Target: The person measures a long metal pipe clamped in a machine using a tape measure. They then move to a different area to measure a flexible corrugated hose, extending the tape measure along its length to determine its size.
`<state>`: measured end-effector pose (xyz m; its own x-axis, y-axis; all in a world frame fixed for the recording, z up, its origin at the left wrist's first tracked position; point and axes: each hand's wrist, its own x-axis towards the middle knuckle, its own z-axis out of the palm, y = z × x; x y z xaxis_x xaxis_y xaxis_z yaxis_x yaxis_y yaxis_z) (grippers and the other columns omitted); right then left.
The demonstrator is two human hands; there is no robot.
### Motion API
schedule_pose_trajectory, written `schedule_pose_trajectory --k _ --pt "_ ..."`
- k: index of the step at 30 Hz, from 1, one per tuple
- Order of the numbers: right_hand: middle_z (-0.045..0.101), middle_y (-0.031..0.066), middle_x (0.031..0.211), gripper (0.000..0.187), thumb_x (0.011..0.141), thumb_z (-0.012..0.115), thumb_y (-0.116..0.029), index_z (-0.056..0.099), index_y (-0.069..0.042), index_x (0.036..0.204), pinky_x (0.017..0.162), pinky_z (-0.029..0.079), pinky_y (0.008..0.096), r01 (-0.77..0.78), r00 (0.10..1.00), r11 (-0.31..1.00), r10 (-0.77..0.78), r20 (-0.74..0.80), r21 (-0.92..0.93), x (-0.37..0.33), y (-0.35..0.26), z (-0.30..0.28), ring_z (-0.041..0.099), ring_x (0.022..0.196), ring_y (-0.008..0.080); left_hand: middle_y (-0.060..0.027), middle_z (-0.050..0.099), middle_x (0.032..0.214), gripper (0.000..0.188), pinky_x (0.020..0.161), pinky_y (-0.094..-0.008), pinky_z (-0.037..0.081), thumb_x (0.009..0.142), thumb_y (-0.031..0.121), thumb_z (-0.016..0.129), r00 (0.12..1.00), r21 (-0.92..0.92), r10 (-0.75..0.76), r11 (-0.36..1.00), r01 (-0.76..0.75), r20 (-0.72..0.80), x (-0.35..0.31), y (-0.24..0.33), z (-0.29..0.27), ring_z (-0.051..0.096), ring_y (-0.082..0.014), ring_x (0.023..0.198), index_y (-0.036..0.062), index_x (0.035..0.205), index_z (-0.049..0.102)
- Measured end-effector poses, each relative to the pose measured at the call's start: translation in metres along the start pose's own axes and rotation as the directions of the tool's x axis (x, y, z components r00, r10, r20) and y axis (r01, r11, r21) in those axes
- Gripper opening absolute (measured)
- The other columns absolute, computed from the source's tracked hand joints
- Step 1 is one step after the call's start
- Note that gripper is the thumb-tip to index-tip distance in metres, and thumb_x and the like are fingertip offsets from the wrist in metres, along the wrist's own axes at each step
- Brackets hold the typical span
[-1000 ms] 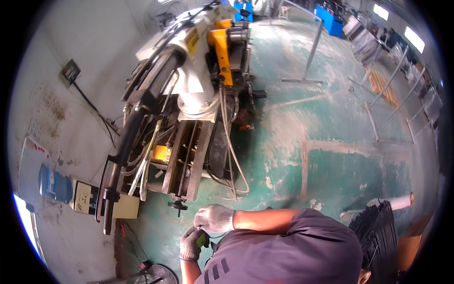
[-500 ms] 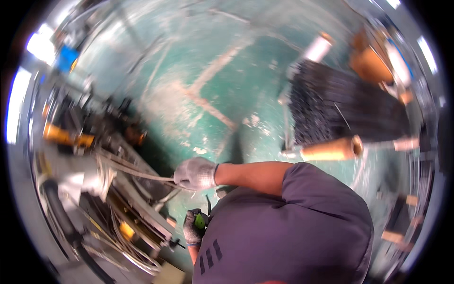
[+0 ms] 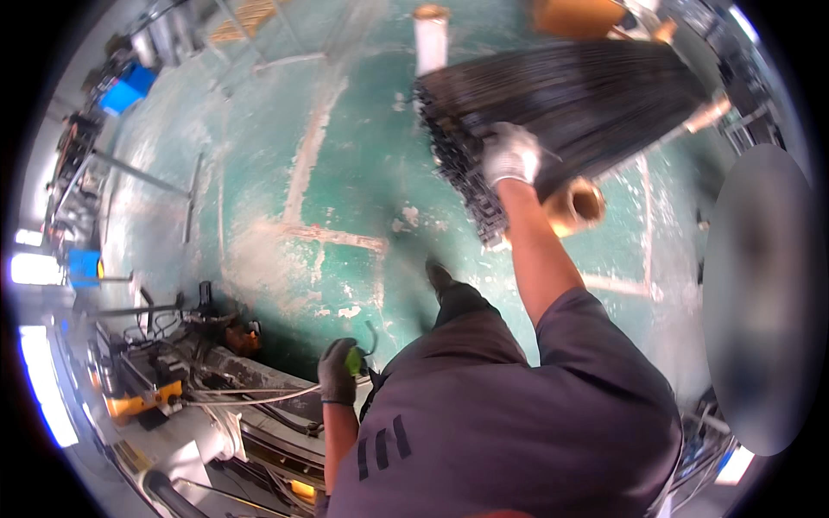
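Black strips lie massed, long and uneven-ended, on the far right of the floor. Over their left end is the gloved right hand, too blurred to tell its grip; the gloved left hand curls round a small green tool. A yellow-parted machine crowds the near left corner; a white roll and brown tube flank the strips. Green paint looks worn.

Can't read any words or numbers here, tbh, it's pretty blurry in places. Only marking I can spot: dark slanted bars on the shirt.
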<state>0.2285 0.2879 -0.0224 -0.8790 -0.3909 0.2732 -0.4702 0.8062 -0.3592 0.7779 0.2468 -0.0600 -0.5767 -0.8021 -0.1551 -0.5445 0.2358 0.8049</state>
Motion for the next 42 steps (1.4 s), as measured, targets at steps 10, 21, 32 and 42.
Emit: schedule_pose_trajectory --k 10,21,32,42 --pt "0.084 0.0135 0.122 0.028 0.097 0.068 -0.03 0.087 -0.013 0.11 0.101 0.065 0.048 -0.181 0.947 0.825 0.292 0.13 -0.536 0.088 0.065 0.052 0.08 0.117 0.0351 -0.0104 0.078 0.108 0.032 0.091 -0.0334 0.056 0.104 0.029 0.072 0.81 -0.495 -0.572 0.671 0.552 0.128 0.075 0.062 0.013 0.073 -0.0215 0.101 0.002 0.119 0.082" --pt "0.074 0.0216 0.133 0.034 0.113 0.057 -0.02 0.067 -0.003 0.141 0.1 0.058 0.0501 0.702 0.4 0.372 -0.911 0.096 0.608 -0.008 -0.442 0.133 0.073 0.117 0.04 -0.0098 0.082 0.113 0.043 0.089 -0.0365 0.059 0.101 0.036 0.078 0.745 -0.553 -0.666 0.607 0.57 0.037 0.176 -0.031 -0.045 0.074 -0.0193 0.098 0.0021 0.127 0.082" --pt "0.078 0.0169 0.113 0.037 0.12 0.05 -0.033 0.069 -0.003 0.128 0.096 0.061 0.0429 0.588 -0.385 -0.135 -0.914 0.129 0.798 -0.149 -0.831 -0.022 0.075 0.104 0.0326 -0.0082 0.078 0.098 0.037 0.075 -0.0337 0.058 0.099 0.031 0.078 0.651 -0.753 -0.755 0.471 0.46 -0.075 0.242 -0.138 -0.262 0.072 -0.017 0.083 -0.0017 0.116 0.082" --pt "0.077 0.011 0.093 0.034 0.112 0.061 -0.03 0.073 -0.015 0.141 0.064 0.062 0.0455 0.716 -0.047 -0.538 -0.673 -0.738 0.445 -0.066 -1.079 0.073 0.074 0.072 0.0293 -0.0124 0.08 0.111 0.026 0.086 -0.0374 0.06 0.107 0.029 0.066 0.74 -0.43 -0.639 0.74 0.517 -0.21 0.319 -0.305 -0.349 0.077 -0.0244 0.1 0.0081 0.11 0.081"
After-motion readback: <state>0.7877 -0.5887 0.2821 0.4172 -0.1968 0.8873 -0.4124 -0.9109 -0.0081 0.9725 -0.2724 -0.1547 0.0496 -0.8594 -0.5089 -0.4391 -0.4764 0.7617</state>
